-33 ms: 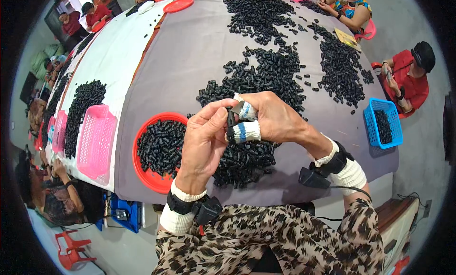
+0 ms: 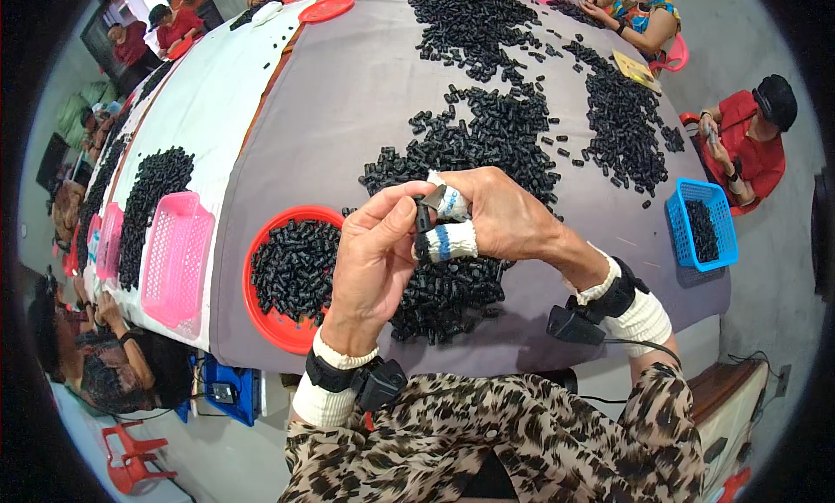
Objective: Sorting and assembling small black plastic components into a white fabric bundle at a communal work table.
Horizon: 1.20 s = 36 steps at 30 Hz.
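- Hands meet above the near edge of the counter [image 2: 348, 94]: our left hand [image 2: 370, 259] and right hand [image 2: 500, 216] pinch one small black part [image 2: 424, 218] between them, fingertips closed on it from both sides.
- Both grips are clamped on that part; the right hand's taped fingers [image 2: 452, 240] press in from the right while the left thumb and forefinger close in from the left.
- We judge the step in hand to be fitting or checking the part, so we keep it high above the pile, where we can see it clearly.
- Firm but light pressure seems best: the piece is small and could spring out and vanish among the others.
- Just below our hands lies a heap of black parts [image 2: 448, 294], and just left of it sits a red bowl [image 2: 261, 307] holding more of them.
- We keep our wrists steady and turn the part with fingertips only.
- Farther left stands a pink basket [image 2: 174, 259]; at the right a blue basket [image 2: 696, 194] sits beside the counter, well apart from our hands.
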Tool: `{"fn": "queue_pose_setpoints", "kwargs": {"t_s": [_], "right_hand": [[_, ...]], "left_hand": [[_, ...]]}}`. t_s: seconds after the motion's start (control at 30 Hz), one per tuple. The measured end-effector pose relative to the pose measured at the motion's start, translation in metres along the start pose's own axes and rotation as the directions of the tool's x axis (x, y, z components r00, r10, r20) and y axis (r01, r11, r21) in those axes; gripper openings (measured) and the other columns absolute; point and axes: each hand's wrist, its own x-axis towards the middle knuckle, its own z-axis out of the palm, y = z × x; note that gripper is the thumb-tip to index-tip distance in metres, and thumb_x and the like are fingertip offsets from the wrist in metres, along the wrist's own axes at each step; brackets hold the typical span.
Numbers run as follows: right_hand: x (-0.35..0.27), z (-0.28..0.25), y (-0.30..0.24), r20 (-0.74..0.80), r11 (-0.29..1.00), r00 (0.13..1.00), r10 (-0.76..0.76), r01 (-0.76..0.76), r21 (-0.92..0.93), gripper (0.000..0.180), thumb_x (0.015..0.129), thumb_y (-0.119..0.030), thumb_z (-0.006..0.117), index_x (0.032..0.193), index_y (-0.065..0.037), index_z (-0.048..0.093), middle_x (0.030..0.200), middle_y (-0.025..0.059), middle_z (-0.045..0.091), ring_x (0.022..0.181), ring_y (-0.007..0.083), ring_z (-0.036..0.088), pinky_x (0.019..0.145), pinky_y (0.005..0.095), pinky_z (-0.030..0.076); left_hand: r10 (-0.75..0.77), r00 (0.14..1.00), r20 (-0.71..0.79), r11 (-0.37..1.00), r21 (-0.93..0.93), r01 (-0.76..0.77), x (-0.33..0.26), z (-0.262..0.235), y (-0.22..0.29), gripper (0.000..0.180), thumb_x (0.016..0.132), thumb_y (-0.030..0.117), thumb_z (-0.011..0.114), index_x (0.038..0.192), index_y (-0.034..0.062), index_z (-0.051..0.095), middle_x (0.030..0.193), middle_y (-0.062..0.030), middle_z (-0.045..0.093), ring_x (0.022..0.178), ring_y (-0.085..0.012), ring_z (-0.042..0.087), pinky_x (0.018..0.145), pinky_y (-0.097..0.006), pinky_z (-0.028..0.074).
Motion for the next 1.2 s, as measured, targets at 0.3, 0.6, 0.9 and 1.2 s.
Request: {"fn": "queue_pose_setpoints", "kwargs": {"t_s": [0.3, 0.6, 0.9, 1.2], "right_hand": [[0.0007, 0.0026, 0.0076, 0.007, 0.997, 0.999, -0.046, 0.046, -0.058, 0.036, 0.067, -0.031, 0.069, 0.076, 0.0, 0.055, 0.065, 0.013, 0.057, 0.059, 0.025, 0.055, 0.057, 0.0349, 0.043], [0.0006, 0.0021, 0.0088, 0.03, 0.996, 0.997, -0.076, 0.077, -0.032, 0.036, 0.068, -0.032, 0.068, 0.075, 0.001, 0.055, 0.065, 0.0122, 0.056, 0.059, 0.0245, 0.055, 0.056, 0.035, 0.043], [0.0005, 0.0013, 0.009, -0.002, 0.996, 0.997, -0.077, 0.077, -0.049, 0.035, 0.068, -0.031, 0.067, 0.075, 0.0, 0.055, 0.065, 0.0118, 0.057, 0.059, 0.0238, 0.056, 0.057, 0.0343, 0.043], [-0.0001, 0.0, 0.0074, 0.056, 0.997, 0.997, -0.051, 0.054, -0.048, 0.028, 0.068, -0.019, 0.072, 0.085, -0.001, 0.057, 0.068, 0.0049, 0.058, 0.062, 0.0118, 0.052, 0.059, 0.0281, 0.044]], "left_hand": [[0.02, 0.999, 0.044, 1.0, -0.006, -0.02, -0.0012, -0.004, -0.002, 0.023, 0.089, 0.012, 0.053, 0.106, -0.0021, 0.056, 0.095, -0.0083, 0.062, 0.083, -0.0127, 0.061, 0.072, -0.025, 0.051], [0.018, 1.0, -0.002, 1.0, 0.024, -0.018, -0.0012, 0.0002, -0.0023, 0.022, 0.088, 0.011, 0.053, 0.105, -0.0029, 0.057, 0.095, -0.0083, 0.062, 0.085, -0.0122, 0.06, 0.076, -0.025, 0.049], [0.034, 0.999, 0.006, 0.999, 0.023, -0.034, -0.0005, 0.0013, -0.002, 0.022, 0.088, 0.011, 0.053, 0.105, -0.0035, 0.056, 0.095, -0.0084, 0.062, 0.084, -0.0118, 0.06, 0.075, -0.024, 0.049], [0.041, 0.999, -0.003, 0.997, 0.068, -0.041, -0.0011, 0.0023, -0.0013, 0.023, 0.088, 0.011, 0.054, 0.105, -0.0036, 0.056, 0.095, -0.0089, 0.062, 0.084, -0.0125, 0.06, 0.075, -0.024, 0.049]]}}
